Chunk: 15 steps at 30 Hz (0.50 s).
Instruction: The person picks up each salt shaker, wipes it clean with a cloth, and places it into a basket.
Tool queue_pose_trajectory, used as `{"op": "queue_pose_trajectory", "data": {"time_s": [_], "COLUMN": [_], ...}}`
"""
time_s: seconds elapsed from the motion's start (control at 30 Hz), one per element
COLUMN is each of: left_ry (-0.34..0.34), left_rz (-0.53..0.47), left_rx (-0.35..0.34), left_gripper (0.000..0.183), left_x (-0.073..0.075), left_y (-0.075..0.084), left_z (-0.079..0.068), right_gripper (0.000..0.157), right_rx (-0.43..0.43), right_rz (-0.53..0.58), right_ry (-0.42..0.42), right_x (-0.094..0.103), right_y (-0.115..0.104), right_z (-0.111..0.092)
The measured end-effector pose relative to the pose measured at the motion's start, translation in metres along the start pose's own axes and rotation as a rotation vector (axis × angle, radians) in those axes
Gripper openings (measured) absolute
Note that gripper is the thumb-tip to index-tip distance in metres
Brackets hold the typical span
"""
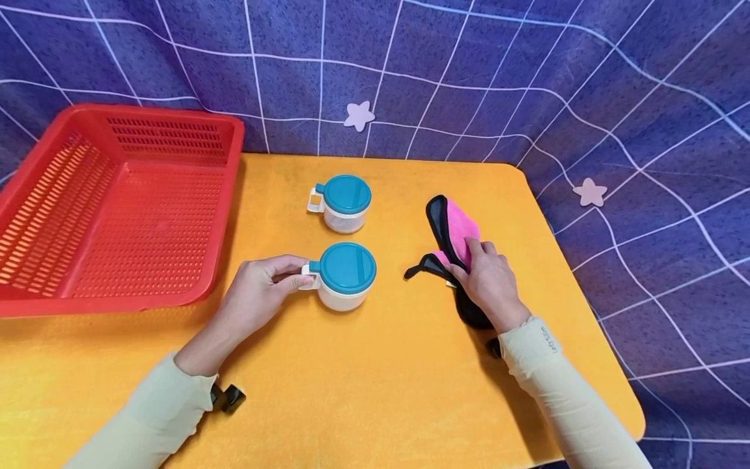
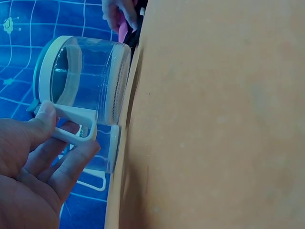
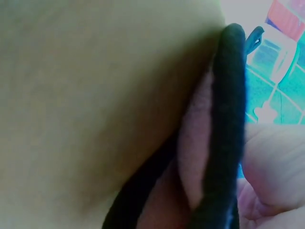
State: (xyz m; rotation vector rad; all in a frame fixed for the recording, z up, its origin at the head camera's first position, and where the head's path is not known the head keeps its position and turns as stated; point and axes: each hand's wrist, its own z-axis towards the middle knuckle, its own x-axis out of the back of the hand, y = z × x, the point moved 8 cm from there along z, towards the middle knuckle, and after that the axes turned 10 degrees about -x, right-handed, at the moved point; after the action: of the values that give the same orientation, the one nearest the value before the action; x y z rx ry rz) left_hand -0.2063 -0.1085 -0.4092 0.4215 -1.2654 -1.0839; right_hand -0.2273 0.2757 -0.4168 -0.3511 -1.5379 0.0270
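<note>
In the head view, my left hand (image 1: 258,290) pinches the white handle of the nearer glass jar (image 1: 344,301), which has a teal lid and stands upright. The left wrist view shows the thumb on top of the handle (image 2: 76,114) and the fingers beneath it; the clear jar body (image 2: 90,76) looks empty. Behind it stands a second jar (image 1: 346,221) of the same kind, handle to the left. On the right, my right hand (image 1: 492,280) grips a folded pink cloth (image 1: 461,228) with black edging and a small loop. Its black edge (image 3: 228,119) fills much of the right wrist view.
A large red plastic basket (image 1: 213,260) with perforated walls sits on the left of the yellow table (image 1: 351,391). A blue curtain (image 1: 293,71) with white lines and stars hangs along the table's back and right edges.
</note>
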Motion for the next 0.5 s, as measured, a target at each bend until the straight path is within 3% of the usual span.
{"op": "queue_pose_trajectory", "data": {"time_s": [0.5], "left_ry": [0.022], "left_rz": [-0.006], "left_rx": [-0.02], "left_gripper": [0.024], "left_x": [0.0037], "left_y": [0.0039], "left_z": [-0.0001], "right_gripper": [0.059], "right_rx": [0.076], "right_rz": [0.026], "right_ry": [0.087], "right_x": [0.0067], "right_y": [-0.0058], "right_z": [-0.0012]}}
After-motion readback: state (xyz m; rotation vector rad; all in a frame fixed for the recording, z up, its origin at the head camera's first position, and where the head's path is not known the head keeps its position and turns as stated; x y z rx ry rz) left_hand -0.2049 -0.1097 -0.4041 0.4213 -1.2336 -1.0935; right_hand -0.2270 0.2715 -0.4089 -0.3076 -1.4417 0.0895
